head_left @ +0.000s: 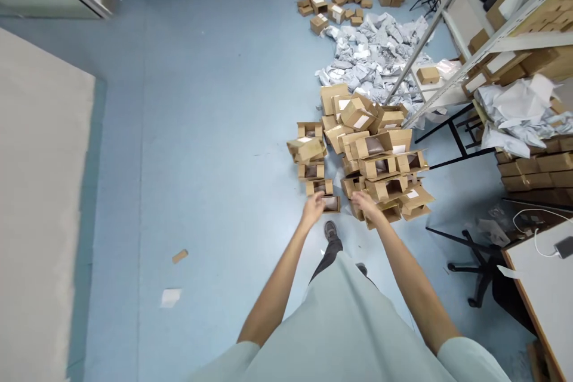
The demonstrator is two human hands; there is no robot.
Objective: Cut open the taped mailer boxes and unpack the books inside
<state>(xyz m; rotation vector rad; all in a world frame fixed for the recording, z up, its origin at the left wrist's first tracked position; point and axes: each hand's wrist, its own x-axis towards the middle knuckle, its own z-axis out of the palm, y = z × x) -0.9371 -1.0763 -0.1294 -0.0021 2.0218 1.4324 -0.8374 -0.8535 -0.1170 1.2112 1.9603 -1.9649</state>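
Note:
I stand over a heap of small open cardboard boxes (pixel 371 155) on the blue floor, both arms stretched down toward it. My left hand (pixel 313 208) is curled at the near edge of the heap, touching a small open box (pixel 330 203) with a dark item inside. My right hand (pixel 364 203) reaches toward the boxes at the front of the pile, fingers bent; whether it grips one is unclear. My foot (pixel 330 230) is planted just below the hands.
A pile of grey plastic mailer bags (pixel 376 54) lies behind the boxes, with more boxes (pixel 340 3) against the far wall. Metal shelving (pixel 492 42) with cartons stands at right. An office chair base (pixel 474 262) and a desk corner (pixel 546 286) are near right. Paper scraps (pixel 171 297) lie left.

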